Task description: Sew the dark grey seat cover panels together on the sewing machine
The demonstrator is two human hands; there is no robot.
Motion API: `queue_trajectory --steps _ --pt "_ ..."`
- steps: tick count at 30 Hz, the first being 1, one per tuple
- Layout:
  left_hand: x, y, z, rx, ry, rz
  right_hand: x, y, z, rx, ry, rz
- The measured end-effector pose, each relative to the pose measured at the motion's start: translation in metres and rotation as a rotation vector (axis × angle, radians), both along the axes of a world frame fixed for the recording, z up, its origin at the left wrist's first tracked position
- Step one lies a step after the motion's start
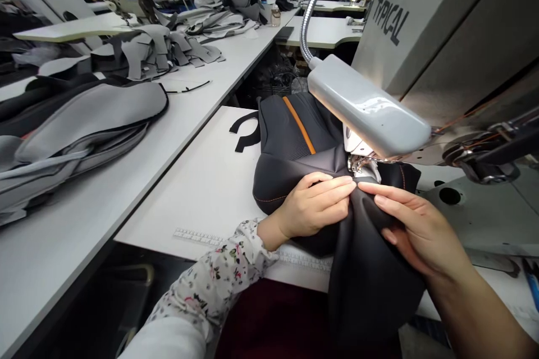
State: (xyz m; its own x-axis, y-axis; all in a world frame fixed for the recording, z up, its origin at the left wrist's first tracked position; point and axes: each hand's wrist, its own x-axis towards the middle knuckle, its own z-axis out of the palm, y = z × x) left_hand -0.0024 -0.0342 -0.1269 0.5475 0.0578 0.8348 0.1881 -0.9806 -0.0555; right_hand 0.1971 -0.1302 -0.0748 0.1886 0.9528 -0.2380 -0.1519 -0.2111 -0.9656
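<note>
sewing-room tabletop (197,196), head view: black leatherette seat cover (295,140) lies at its far right edge, reaching the presser foot (362,165); left hand (314,207) and right hand (421,233) both pinch the cover's fold just beside the foot, properly close for control.

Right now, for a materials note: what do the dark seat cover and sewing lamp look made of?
The dark seat cover looks like synthetic leather, softly sheened, with orange stitching; real leather is possible. The sewing lamp looks like glossy grey-painted metal or plastic.
</note>
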Motion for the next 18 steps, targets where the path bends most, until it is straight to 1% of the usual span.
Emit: queue_trajectory --steps 2,5,7,11,14,18 --pt "-0.003 -0.001 0.004 -0.059 0.05 -0.019 0.007 0.001 0.0 0.014 -0.139 0.033" --pt "-0.006 -0.002 0.008 -0.092 0.101 -0.03 0.018 0.006 0.003 0.048 -0.446 0.071" --pt "-0.006 -0.002 0.01 -0.1 0.116 -0.03 0.022 0.011 0.006 0.077 -0.555 0.067" --pt "-0.005 0.0 0.011 -0.102 0.119 -0.034 0.021 0.02 0.008 0.136 -0.585 0.021" --pt "-0.004 0.002 0.012 -0.107 0.102 -0.052 0.018 0.023 0.007 0.15 -0.585 0.015" --pt "-0.003 0.004 0.015 -0.143 0.08 -0.085 0.015 0.023 0.008 0.17 -0.668 -0.002"
